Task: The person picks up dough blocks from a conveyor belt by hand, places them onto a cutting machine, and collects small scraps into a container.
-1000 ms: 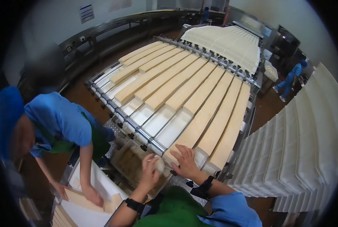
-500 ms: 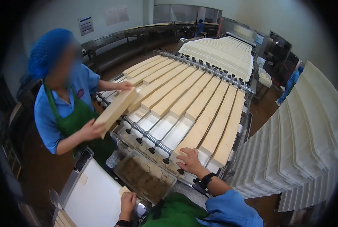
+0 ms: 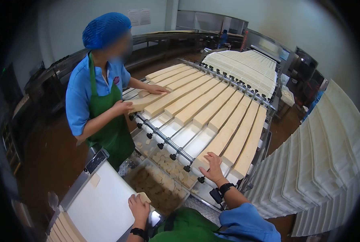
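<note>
My left hand (image 3: 139,209) curls its fingers over a small cream-coloured piece (image 3: 145,197) at the near right edge of a white board (image 3: 101,207). My right hand (image 3: 213,167) reaches to the near end of a long cream-coloured bar (image 3: 220,145). Its fingers are spread, the tips resting on that end and the thumb held lower. The bar lies in one of the lanes of a fan-shaped conveyor, beside several like it. Part of the bar's end is hidden behind my fingers.
A co-worker (image 3: 107,88) at left handles another bar (image 3: 139,103). A metal rail with black knobs (image 3: 163,141) crosses the lanes' near ends. Below stands a tub of wet-looking pieces (image 3: 147,185), near scattered scraps (image 3: 172,167). Stacked pale ribbed sheets (image 3: 309,161) rise at right.
The view has turned left. The co-worker's tilted bar has come down level onto the lanes. My left hand now covers more of the small piece; my right hand stays at its bar's end.
</note>
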The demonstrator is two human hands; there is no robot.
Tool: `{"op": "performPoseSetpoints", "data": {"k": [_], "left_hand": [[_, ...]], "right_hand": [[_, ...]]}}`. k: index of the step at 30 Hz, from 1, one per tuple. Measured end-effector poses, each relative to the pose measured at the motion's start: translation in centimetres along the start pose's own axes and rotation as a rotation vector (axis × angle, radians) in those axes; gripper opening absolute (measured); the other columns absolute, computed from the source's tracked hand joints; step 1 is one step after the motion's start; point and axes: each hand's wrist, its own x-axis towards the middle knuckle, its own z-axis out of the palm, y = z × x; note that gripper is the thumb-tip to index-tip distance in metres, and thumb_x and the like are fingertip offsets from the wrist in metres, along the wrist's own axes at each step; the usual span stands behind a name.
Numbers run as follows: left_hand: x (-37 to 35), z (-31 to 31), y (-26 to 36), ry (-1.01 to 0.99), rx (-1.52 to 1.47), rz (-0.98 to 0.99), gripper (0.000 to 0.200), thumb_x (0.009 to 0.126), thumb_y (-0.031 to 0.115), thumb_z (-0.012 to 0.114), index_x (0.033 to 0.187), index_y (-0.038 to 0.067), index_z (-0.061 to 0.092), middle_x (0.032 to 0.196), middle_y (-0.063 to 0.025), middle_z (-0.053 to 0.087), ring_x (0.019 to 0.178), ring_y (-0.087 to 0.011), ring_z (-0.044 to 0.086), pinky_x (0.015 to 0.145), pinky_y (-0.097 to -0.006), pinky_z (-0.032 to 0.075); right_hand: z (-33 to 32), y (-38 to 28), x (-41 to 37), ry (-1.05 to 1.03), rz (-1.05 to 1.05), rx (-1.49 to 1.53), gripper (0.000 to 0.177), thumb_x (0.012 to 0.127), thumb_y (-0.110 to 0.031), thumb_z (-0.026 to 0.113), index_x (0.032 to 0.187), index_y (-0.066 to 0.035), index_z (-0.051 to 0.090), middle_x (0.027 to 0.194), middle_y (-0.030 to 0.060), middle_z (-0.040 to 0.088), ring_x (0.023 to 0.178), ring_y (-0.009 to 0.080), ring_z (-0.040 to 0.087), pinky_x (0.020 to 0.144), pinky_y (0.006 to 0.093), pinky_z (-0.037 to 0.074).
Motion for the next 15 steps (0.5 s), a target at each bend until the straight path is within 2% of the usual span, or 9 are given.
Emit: {"op": "performPoseSetpoints", "data": {"k": [2,3,5,6,8,9,11,13,15], "left_hand": [[-0.1,0.0,0.5,-0.062,0.13,-0.132,0.048,0.073,0.02,0.068,0.114,-0.001,0.055,0.114,-0.0262,0.049,0.107,-0.0427,0.049,0.089,-0.048,0.044],[0.2,-0.4,1.0,-0.063,0.129,-0.133,0.048,0.073,0.02,0.068,0.114,-0.001,0.055,0.114,-0.0262,0.049,0.107,-0.0427,0.049,0.089,-0.048,0.044],[1.0,-1.6,2.3,-0.35,0.092,-0.414,0.044,0.078,0.022,0.067,0.116,0.003,0.056,0.119,-0.0247,0.05,0.104,-0.0427,0.054,0.08,-0.0486,0.048],[1.3,-1.6,2.4,-0.359,0.091,-0.413,0.044,0.078,0.022,0.067,0.116,0.003,0.056,0.119,-0.0247,0.05,0.104,-0.0427,0.054,0.08,-0.0486,0.048],[1.7,-1.2,2.0,-0.475,-0.025,-0.48,0.03,0.082,0.022,0.065,0.106,0.005,0.061,0.111,-0.0233,0.059,0.091,-0.0415,0.06,0.074,-0.0483,0.051],[1.9,-0.6,1.4,-0.486,-0.022,-0.487,0.03,0.082,0.022,0.065,0.106,0.005,0.061,0.111,-0.0233,0.059,0.091,-0.0415,0.06,0.074,-0.0483,0.051],[1.7,1.2,-0.4,-0.567,-0.077,-0.37,0.018,0.083,0.021,0.066,0.092,0.005,0.063,0.091,-0.0198,0.065,0.081,-0.0406,0.062,0.074,-0.0473,0.05],[1.7,2.0,-1.3,-0.365,-0.447,-0.27,0.02,0.084,0.021,0.067,0.081,0.002,0.062,0.079,-0.0195,0.064,0.083,-0.0398,0.062,0.073,-0.0456,0.05],[2.7,2.0,-1.2,-0.355,-0.495,-0.288,0.017,0.087,0.019,0.065,0.088,0.003,0.062,0.086,-0.019,0.065,0.083,-0.0399,0.061,0.072,-0.0435,0.05]], "right_hand": [[0.0,0.0,0.1,0.017,-0.007,-0.014,0.063,0.071,-0.029,0.077,0.124,-0.01,0.049,0.127,0.0155,0.048,0.117,0.0319,0.044,0.1,0.0477,0.027],[0.1,0.1,0.1,0.015,-0.008,-0.015,0.063,0.071,-0.029,0.077,0.124,-0.01,0.049,0.127,0.0155,0.048,0.117,0.0319,0.044,0.1,0.0477,0.027],[0.2,0.1,0.0,0.032,-0.003,-0.02,0.062,0.071,-0.028,0.077,0.124,-0.01,0.05,0.127,0.0152,0.048,0.117,0.0316,0.045,0.099,0.0478,0.027],[0.2,0.1,0.0,0.026,0.004,-0.023,0.062,0.071,-0.028,0.077,0.124,-0.01,0.05,0.127,0.0152,0.048,0.117,0.0316,0.045,0.099,0.0478,0.027],[0.2,0.2,0.1,0.029,0.011,-0.018,0.061,0.071,-0.029,0.077,0.123,-0.01,0.051,0.126,0.0153,0.049,0.118,0.0316,0.045,0.099,0.048,0.027],[0.3,0.4,0.0,0.018,0.018,-0.015,0.061,0.071,-0.029,0.077,0.123,-0.01,0.051,0.126,0.0153,0.049,0.118,0.0316,0.045,0.099,0.048,0.027],[0.7,0.7,-0.2,0.004,0.033,-0.069,0.061,0.072,-0.031,0.076,0.123,-0.01,0.052,0.128,0.0162,0.049,0.121,0.0325,0.044,0.1,0.0487,0.026],[1.5,1.7,-0.6,-0.001,0.034,-0.087,0.062,0.072,-0.033,0.075,0.124,-0.01,0.052,0.131,0.0173,0.048,0.125,0.0337,0.042,0.101,0.0495,0.025],[1.8,2.3,-0.9,-0.026,0.06,-0.128,0.063,0.073,-0.031,0.074,0.126,-0.009,0.05,0.135,0.0184,0.045,0.13,0.0354,0.038,0.107,0.0493,0.024]]}}
